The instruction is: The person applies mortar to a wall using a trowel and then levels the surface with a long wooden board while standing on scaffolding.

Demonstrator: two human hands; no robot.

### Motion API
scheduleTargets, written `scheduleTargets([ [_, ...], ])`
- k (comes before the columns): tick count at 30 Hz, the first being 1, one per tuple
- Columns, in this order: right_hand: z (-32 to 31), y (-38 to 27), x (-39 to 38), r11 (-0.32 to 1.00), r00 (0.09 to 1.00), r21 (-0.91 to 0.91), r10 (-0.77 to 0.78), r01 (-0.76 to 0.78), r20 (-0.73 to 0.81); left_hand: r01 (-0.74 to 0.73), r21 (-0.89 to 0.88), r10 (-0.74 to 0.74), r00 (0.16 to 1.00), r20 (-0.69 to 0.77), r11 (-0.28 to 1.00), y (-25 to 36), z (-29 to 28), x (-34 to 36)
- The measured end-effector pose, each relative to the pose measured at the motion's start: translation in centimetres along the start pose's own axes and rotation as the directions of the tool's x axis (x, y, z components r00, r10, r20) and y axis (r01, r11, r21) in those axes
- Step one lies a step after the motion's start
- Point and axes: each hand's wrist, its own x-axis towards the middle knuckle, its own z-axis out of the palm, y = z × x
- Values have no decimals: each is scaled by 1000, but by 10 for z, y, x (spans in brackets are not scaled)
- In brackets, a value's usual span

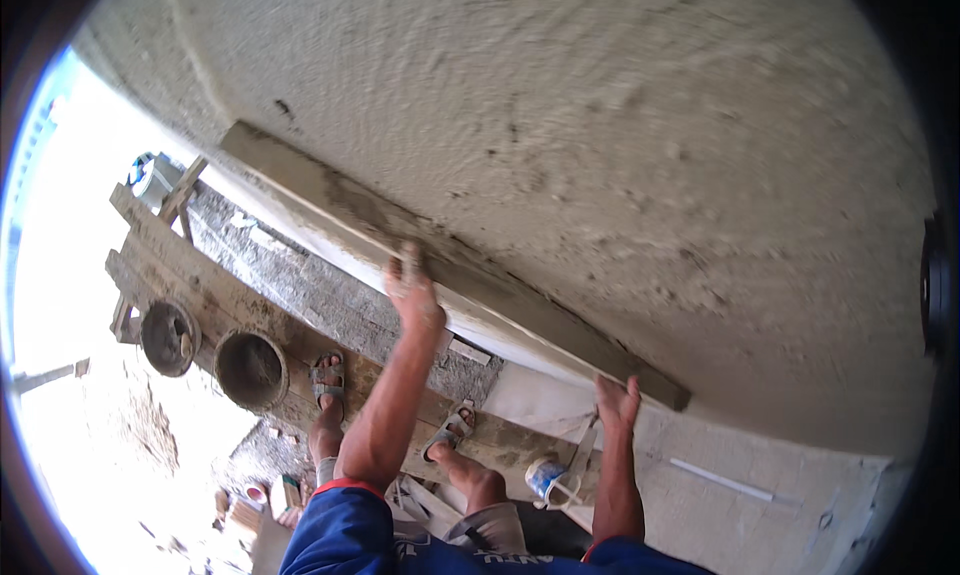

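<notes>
A long, straight, mortar-smeared screed board [330, 190] lies slantwise against the wet grey plastered wall [620, 125], its left end higher than its right. My left hand [412, 293], with mortar on the fingers, grips the board's lower edge near the middle. Close to the lower right end, my right hand [619, 403] holds the same edge, thumb up by its face. Parts of the fingers of both hands are hidden behind the board. Above it the plaster is rough, with ripples and small lumps.
My sandalled feet stand on a scaffold of wooden planks [210, 285]. Two round mortar buckets, one [250, 368] beside the other [170, 337], sit on the planks at left. A white and blue pail [548, 478] is at lower right. Rubble ground lies below.
</notes>
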Motion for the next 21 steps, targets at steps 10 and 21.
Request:
scheduleTargets([
  [10,68,176,30,983,996,-164,-83,86,27,82,52,-84,996,40,995,84,-69,171],
  [21,138,7,-100,896,939,-319,-340,309,-47,32,129,-57,978,201,991,101,55,-34],
])
